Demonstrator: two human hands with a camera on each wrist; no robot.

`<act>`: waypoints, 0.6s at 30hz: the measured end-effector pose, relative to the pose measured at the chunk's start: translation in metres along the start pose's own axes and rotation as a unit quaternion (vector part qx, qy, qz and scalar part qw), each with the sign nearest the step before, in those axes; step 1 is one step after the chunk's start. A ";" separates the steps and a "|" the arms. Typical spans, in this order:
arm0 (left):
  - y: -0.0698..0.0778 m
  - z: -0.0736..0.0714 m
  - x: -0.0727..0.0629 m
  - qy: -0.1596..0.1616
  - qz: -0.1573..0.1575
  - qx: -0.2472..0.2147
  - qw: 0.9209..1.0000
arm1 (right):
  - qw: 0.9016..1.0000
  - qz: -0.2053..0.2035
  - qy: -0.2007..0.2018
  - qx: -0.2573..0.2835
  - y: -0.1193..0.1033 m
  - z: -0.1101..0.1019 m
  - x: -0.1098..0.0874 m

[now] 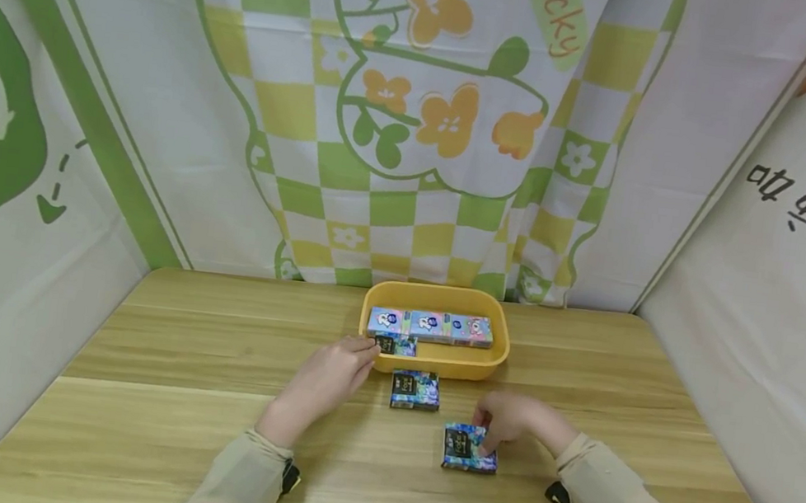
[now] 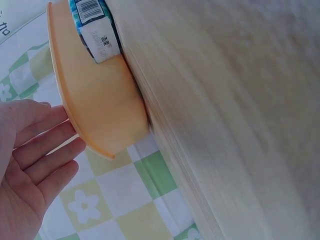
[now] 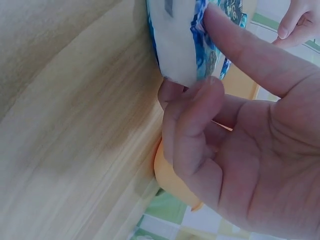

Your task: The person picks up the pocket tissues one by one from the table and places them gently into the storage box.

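Observation:
My right hand point(image 1: 513, 417) pinches a small tissue pack point(image 1: 456, 443) with a dark label and blue floral print, which is low at the table top. In the right wrist view the thumb lies over the printed face of the pack point(image 3: 175, 42), and curled fingers meet its end. My left hand point(image 1: 337, 368) is at the front left corner of a yellow basket point(image 1: 457, 369); in the left wrist view its loosely extended fingertips are at the rim. Inside, a matching dark pack point(image 1: 405, 345) lies by the left fingers. Another dark tissue pack point(image 1: 424, 393) lies before the basket.
Three light blue and pink tissue packs point(image 1: 428, 326) form a row along the back of the basket. The wooden table point(image 1: 213, 346) meets a patterned curtain point(image 1: 391, 225) behind the basket, with printed cloth on both sides.

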State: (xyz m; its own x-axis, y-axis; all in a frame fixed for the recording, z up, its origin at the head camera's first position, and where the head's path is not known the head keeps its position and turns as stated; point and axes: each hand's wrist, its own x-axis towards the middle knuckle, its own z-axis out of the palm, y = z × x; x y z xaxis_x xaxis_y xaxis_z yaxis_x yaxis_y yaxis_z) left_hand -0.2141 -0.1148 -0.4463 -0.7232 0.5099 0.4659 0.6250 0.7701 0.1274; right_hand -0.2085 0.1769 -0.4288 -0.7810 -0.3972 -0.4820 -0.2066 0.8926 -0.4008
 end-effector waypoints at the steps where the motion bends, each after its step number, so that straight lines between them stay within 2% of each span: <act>1: 0.000 0.000 0.000 0.000 -0.001 0.000 1.000 | 1.000 -0.002 0.002 -0.002 0.000 0.000 0.000; 18: -0.002 0.003 -0.001 0.005 0.003 0.012 1.000 | 0.999 -0.023 0.022 0.010 0.002 0.003 -0.004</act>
State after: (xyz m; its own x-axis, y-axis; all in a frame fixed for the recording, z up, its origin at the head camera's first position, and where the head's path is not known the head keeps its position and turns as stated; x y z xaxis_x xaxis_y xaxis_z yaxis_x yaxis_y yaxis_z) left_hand -0.2155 -0.1153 -0.4492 -0.7162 0.5111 0.4753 0.6226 0.7756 0.1042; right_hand -0.2041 0.1794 -0.4305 -0.7963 -0.4268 -0.4286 -0.2309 0.8694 -0.4367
